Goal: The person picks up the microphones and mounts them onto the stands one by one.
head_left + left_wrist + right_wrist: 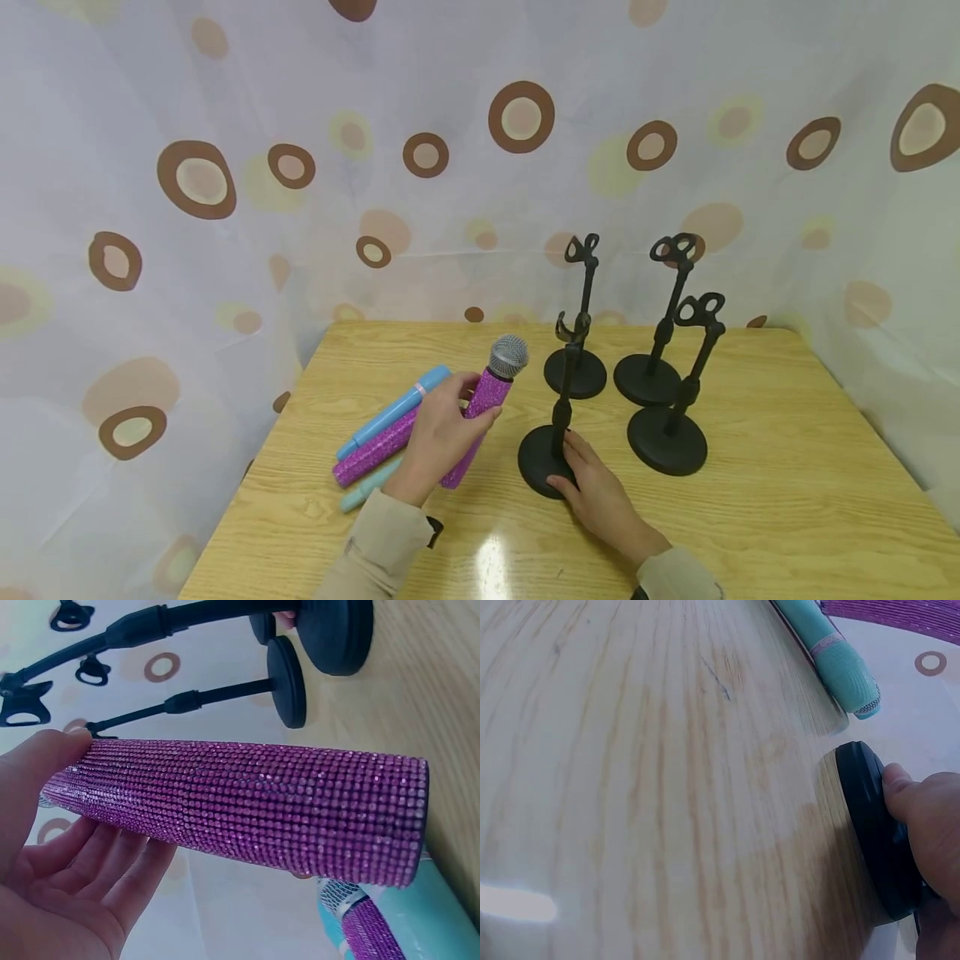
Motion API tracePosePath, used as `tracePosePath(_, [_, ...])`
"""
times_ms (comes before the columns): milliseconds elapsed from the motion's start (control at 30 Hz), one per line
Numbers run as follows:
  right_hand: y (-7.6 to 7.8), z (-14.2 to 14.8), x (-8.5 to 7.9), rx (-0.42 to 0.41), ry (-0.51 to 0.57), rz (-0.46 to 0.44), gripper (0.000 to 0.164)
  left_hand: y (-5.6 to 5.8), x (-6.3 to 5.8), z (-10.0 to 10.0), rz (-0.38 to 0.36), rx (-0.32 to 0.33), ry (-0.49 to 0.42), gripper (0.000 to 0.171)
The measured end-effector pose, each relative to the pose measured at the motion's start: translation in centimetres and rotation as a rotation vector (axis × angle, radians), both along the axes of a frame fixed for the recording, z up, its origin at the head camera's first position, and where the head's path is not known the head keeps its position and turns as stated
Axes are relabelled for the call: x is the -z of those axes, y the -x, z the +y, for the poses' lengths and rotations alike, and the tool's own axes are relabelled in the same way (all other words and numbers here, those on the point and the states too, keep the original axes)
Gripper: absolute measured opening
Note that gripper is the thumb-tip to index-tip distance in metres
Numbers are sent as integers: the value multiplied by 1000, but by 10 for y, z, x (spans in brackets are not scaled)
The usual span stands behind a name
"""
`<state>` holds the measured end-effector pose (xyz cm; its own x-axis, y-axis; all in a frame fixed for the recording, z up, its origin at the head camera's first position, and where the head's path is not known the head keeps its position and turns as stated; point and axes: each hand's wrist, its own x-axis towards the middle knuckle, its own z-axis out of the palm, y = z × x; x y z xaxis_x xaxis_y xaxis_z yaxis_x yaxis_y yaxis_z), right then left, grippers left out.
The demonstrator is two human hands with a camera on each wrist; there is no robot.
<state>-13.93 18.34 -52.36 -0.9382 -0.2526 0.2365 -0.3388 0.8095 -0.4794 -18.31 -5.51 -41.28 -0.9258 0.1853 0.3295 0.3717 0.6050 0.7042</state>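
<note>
My left hand (442, 429) grips a purple rhinestone-covered microphone (489, 393) around its upper handle, its silver mesh head tilted up and to the right. The left wrist view shows the thumb above the microphone (247, 806) and the fingers below. My right hand (600, 500) holds the round base of the nearest black microphone stand (538, 460), with the thumb on top of the base and the other fingers at its right side. This stand is on the table, its clip just right of the held microphone. In the right wrist view, the thumb presses the base (874, 832).
Left of the hands lie a blue microphone (390, 415), another purple microphone (375, 450) and a mint-green one (371, 483), side by side. Three more black stands, including the front right one (667, 442), stand behind and to the right. A patterned curtain (450, 192) hangs behind the wooden table (780, 500).
</note>
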Motion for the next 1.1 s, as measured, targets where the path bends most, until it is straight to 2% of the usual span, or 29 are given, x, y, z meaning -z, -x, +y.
tracePosePath(167, [0,1,0,5,-5,-13,63,3,-9,7,-25,10,-48,51])
tracePosePath(400, [1,1,2,7,-5,-60,64,9,-18,15,25,15,-78,49])
tracePosePath(633, [1,1,2,9,9,-35,63,15,-28,22,29,17,-156,55])
tracePosePath(833, [0,0,1,11,12,-35,62,20,-34,27,45,45,-211,55])
tracePosePath(1100, [0,0,1,16,5,-34,62,27,-45,37,127,95,-250,53])
